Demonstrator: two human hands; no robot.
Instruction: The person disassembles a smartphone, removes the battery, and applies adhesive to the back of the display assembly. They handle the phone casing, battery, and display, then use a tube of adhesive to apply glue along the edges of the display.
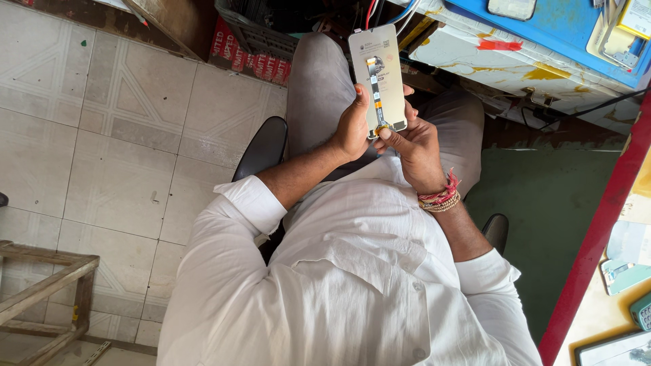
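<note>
Both hands, left hand (352,129) and right hand (410,146), grip phone screen panel (376,68); lower edge hidden behind fingers.

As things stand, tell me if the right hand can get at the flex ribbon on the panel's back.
Probably yes: the right hand already holds the phone display panel at its lower edge, fingertips beside the flex ribbon, nothing covering it.

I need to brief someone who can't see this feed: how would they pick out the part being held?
Above the seated person's lap, both hands hold a pale rectangular phone display panel upright. Its thin ribbon cable running down the middle ends in a gold connector.
</note>
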